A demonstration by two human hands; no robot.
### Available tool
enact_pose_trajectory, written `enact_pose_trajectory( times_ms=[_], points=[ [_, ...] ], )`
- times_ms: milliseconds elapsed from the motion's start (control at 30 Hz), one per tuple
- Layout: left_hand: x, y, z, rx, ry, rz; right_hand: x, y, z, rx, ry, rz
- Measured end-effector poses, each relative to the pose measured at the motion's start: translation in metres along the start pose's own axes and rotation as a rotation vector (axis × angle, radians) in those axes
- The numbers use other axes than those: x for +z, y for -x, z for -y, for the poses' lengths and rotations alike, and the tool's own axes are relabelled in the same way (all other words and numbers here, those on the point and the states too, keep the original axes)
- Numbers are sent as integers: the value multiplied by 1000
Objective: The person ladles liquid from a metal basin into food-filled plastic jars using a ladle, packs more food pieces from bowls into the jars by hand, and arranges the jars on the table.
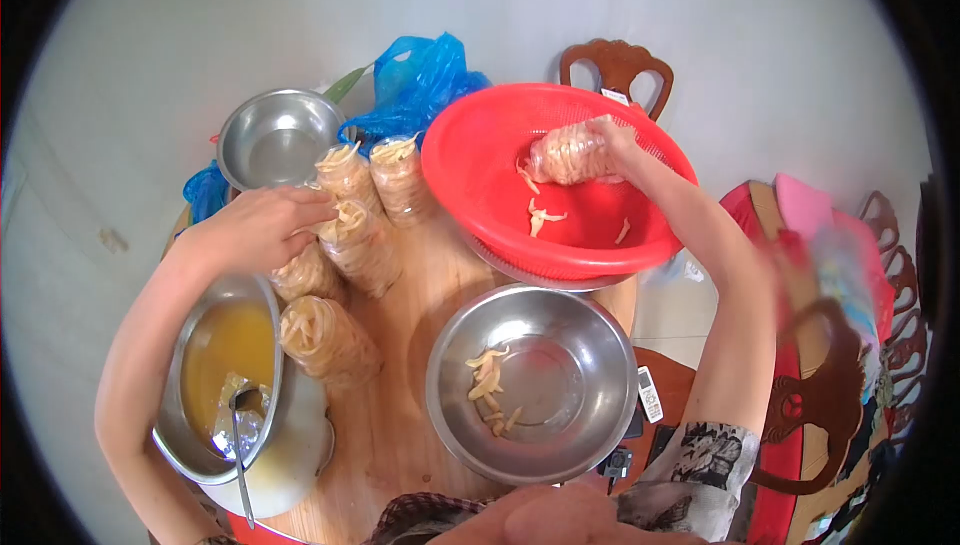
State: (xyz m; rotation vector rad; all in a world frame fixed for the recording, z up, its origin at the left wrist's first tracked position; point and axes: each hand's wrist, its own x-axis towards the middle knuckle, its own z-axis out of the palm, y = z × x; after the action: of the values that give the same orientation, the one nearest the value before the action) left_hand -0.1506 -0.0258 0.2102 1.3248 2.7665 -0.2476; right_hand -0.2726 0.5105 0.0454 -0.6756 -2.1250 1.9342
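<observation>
My right hand point(612, 150) grips a clear plastic jar point(572, 154) packed with pale pieces that look like chicken feet. It holds this jar on its side inside a red colander point(455, 180), where a few loose chicken feet point(543, 217) lie. My left hand point(262, 230) reaches over a group of filled jars, its bent fingers drawn together at the mouth of one jar point(362, 245). Whatever is between those fingertips is too small to make out. Beside it stand another filled jar point(400, 181) and a nearer one point(328, 343), all upright and uncovered.
A steel bowl point(590, 420) in front holds several pale pieces. At left, a metal basin point(277, 385) contains yellow liquid and a ladle point(240, 445). Behind are an empty-looking steel bowl point(283, 135) and a blue plastic bag point(425, 85). Wooden chairs point(815, 395) stand at right.
</observation>
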Motion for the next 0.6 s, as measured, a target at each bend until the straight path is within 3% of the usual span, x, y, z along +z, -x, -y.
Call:
enact_pose_trajectory(
  times_ms=[133, 333, 400, 533, 600],
  points=[
    [-4, -15, -1, 38, 4, -69, 1, 28, 12, 140, 28, -61],
    [-4, -57, 1, 105, 133, -122, 1, 83, 49, 203, -112, 221],
    [-6, -76, -5, -26, 248, -108, 0, 106, 63, 162, -333, 217],
    [-10, -115, -31, -49, 565, -186, 2, 159, 85, 87, -626, 190],
    [-8, -128, -47, -25, 762, -459, 5, 194, 95, 42, -652, 252]
  ],
)
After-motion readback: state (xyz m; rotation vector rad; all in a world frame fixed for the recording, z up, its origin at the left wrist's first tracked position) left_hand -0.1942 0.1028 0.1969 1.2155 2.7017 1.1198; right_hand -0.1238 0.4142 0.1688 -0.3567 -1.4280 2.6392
